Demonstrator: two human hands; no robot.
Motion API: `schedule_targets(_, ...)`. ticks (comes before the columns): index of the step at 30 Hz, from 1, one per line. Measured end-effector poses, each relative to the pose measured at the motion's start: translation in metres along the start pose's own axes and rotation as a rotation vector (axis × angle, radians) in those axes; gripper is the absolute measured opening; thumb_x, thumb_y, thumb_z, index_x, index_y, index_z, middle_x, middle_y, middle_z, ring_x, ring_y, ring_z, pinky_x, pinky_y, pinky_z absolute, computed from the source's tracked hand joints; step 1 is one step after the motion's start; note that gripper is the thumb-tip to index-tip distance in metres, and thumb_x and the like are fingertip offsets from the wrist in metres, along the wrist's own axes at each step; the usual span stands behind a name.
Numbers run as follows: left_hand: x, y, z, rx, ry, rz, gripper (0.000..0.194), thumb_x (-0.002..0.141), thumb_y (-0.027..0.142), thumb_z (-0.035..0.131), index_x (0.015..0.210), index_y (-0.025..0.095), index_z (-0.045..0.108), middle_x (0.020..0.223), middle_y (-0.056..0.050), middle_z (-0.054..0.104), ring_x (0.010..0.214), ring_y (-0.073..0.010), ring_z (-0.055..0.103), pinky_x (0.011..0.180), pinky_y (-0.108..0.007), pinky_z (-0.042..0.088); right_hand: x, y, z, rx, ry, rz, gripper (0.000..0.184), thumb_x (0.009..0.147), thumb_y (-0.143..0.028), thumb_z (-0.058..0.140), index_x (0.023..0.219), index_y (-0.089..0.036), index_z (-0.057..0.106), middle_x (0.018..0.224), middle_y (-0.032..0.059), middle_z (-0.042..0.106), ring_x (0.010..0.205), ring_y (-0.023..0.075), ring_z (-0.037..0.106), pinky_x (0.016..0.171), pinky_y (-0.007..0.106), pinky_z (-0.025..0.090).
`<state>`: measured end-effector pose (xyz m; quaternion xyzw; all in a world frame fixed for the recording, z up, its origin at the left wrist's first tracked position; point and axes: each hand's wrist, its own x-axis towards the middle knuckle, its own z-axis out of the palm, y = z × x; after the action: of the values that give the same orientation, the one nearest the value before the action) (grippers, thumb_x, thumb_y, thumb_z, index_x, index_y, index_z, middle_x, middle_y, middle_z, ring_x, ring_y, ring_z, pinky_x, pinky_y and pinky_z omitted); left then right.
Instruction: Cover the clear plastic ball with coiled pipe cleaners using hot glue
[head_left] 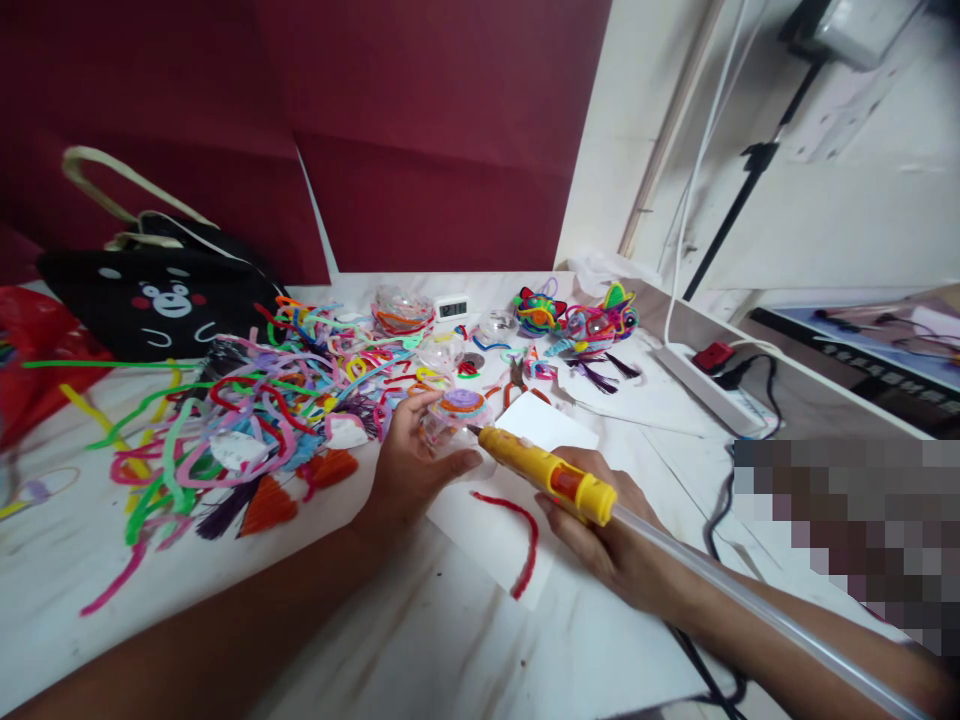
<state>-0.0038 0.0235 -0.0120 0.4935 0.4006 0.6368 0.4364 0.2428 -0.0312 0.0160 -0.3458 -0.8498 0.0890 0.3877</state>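
Fingers of my left hand (409, 455) are wrapped round a clear plastic ball (444, 432) topped with a flat coil of purple and orange pipe cleaner (462, 402). My right hand (600, 525) grips a yellow hot glue gun (544, 468), with a long clear glue stick (750, 600) jutting from its rear. The gun's nozzle is beside the ball; whether they touch I cannot tell. Below both hands a curved red pipe cleaner (531, 540) lies on a white sheet of paper (480, 550).
Tangled pipe cleaners (225, 420) cover the left side, before a black bag (161, 300). At the back are a small digital clock (451, 309) and finished colourful figures (540, 312). Pliers (517, 380) lie mid-table. A power strip (712, 390) and cords are at right.
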Motion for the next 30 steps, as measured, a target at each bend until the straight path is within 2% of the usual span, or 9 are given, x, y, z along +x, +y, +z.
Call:
schedule_targets(3,-0.003,0.008,0.002,0.014,-0.029,-0.032,0.079,0.055,0.036,0.109,0.119,0.028,0.063,0.132,-0.009,0.077,0.130,-0.0364,0.073,0.112,-0.052,0.061,0.001,-0.001,-0.001,0.016,0.008,-0.030,0.021,0.101,-0.020,0.055,0.121,-0.028,0.055,0.094,0.0035,0.077,0.067,0.0223,0.074,0.058,0.033,0.056)
schedule_targets(7,-0.005,0.012,0.003,0.012,-0.016,-0.029,0.082,0.050,0.039,0.110,0.116,0.029,0.063,0.129,-0.008,0.078,0.128,-0.0369,0.074,0.111,-0.052,0.062,0.003,-0.001,-0.002,0.038,-0.008,-0.037,0.024,0.101,-0.019,0.055,0.122,-0.029,0.052,0.095,0.0027,0.078,0.065,0.0222,0.075,0.058,0.033,0.058)
schedule_targets(16,0.003,-0.004,-0.002,0.001,0.032,0.054,0.082,0.050,0.041,0.109,0.118,0.028,0.066,0.126,-0.009,0.079,0.125,-0.0362,0.076,0.108,-0.051,0.063,0.001,0.000,-0.001,-0.038,0.019,-0.032,0.021,0.104,-0.022,0.054,0.124,-0.029,0.051,0.092,0.0025,0.078,0.067,0.0229,0.075,0.059,0.034,0.058)
schedule_targets(19,0.003,-0.003,-0.003,0.028,0.026,0.037,0.081,0.051,0.041,0.108,0.119,0.026,0.066,0.130,-0.011,0.078,0.128,-0.0364,0.074,0.109,-0.050,0.062,0.001,0.000,-0.001,-0.050,0.019,-0.033,0.020,0.104,-0.021,0.054,0.123,-0.028,0.054,0.098,0.0043,0.078,0.068,0.0224,0.075,0.060,0.033,0.058)
schedule_targets(23,0.002,0.004,-0.003,0.051,0.029,0.019,0.080,0.052,0.039,0.106,0.119,0.025,0.064,0.131,-0.011,0.078,0.131,-0.0364,0.073,0.107,-0.048,0.062,0.000,0.002,0.000,-0.037,0.036,-0.014,0.028,0.103,-0.020,0.054,0.129,-0.030,0.055,0.102,0.0036,0.077,0.070,0.0214,0.075,0.062,0.033,0.058)
schedule_targets(30,0.002,0.005,-0.003,0.034,0.044,-0.008,0.081,0.055,0.042,0.106,0.121,0.024,0.063,0.136,-0.013,0.076,0.135,-0.0388,0.071,0.107,-0.047,0.061,0.002,0.004,0.002,0.013,0.019,0.027,0.023,0.103,-0.021,0.055,0.125,-0.029,0.054,0.091,0.0018,0.076,0.065,0.0214,0.073,0.058,0.033,0.056)
